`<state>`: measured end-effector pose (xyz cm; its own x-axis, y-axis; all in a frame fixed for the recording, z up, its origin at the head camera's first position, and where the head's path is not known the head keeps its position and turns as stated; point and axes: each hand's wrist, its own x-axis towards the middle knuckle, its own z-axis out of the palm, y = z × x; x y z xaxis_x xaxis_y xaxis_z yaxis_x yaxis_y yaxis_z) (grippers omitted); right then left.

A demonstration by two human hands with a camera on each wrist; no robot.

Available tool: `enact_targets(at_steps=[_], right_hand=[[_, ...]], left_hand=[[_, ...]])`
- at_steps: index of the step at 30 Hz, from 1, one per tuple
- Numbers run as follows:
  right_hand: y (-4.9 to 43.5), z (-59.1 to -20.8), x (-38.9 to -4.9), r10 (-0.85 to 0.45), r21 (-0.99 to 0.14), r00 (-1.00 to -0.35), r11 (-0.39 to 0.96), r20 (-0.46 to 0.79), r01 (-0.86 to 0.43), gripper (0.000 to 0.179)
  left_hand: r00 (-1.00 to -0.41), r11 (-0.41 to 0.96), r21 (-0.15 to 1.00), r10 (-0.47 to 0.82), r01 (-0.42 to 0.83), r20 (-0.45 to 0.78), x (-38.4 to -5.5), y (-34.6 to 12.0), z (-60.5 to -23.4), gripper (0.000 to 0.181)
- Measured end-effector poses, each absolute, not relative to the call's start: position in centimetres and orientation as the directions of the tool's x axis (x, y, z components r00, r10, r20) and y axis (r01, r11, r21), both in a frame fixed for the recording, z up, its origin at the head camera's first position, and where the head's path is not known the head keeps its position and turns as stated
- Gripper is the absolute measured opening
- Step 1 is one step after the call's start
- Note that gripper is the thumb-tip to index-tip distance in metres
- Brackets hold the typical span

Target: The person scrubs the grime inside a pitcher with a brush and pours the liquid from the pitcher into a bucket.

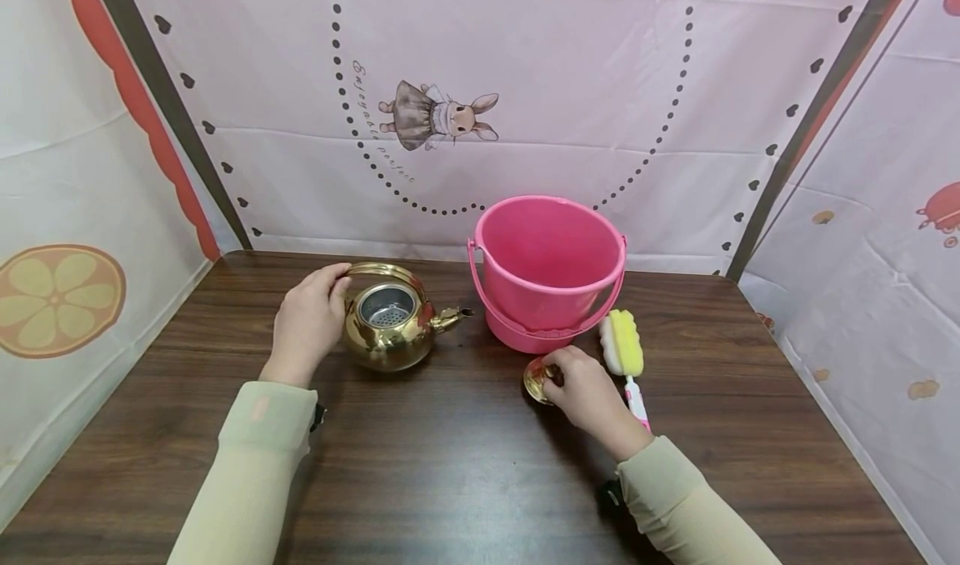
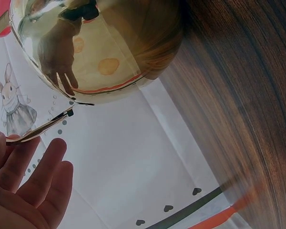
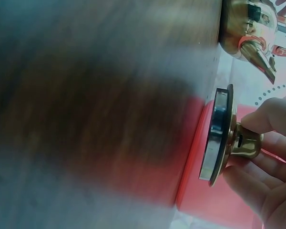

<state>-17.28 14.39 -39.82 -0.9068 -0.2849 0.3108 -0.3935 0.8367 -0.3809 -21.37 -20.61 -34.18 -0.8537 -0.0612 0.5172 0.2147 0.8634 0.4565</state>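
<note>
A shiny gold teapot [image 1: 390, 347] stands lidless on the left half of the table, its spout [image 1: 447, 319] pointing right and a perforated metal strainer [image 1: 387, 307] showing in its mouth. My left hand [image 1: 306, 323] pinches its arched handle [image 2: 45, 128] between thumb and fingers at the left side. With my right hand [image 1: 588, 390] I hold the gold lid [image 1: 535, 384] by its knob [image 3: 248, 142], in front of the bucket. The right wrist view shows the lid's rim [image 3: 218, 136] close over the table, its flat underside turned to the tabletop.
A pink bucket [image 1: 528, 315] stands upright behind the lid, handle hanging down in front. Right of it lies a brush with a yellow and white sponge head [image 1: 624, 342], its handle partly behind my right hand. Printed cloth walls [image 1: 570, 73] enclose the dark wooden table [image 1: 442, 482].
</note>
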Motion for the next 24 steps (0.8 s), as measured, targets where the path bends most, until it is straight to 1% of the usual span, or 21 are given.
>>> enact_targets(at_steps=[5, 10, 24], right_hand=[[14.45, -39.80, -17.34, -0.279, -0.384, -0.916, 0.842, 0.289, -0.378, 0.017], [14.62, -39.99, -17.38, -0.283, -0.363, -0.917, 0.853, 0.281, -0.375, 0.017], [14.96, -40.27, -17.40, -0.306, -0.359, -0.916, 0.850, 0.259, -0.386, 0.016]], left_hand=[[-0.854, 0.863, 0.458, -0.064, 0.212, 0.517, -21.27, -20.62, -34.16, 0.031], [-0.864, 0.862, 0.460, -0.055, 0.211, 0.501, -21.09, -20.55, -34.02, 0.032], [-0.866, 0.860, 0.463, -0.053, 0.213, 0.497, -21.03, -20.58, -34.06, 0.032]])
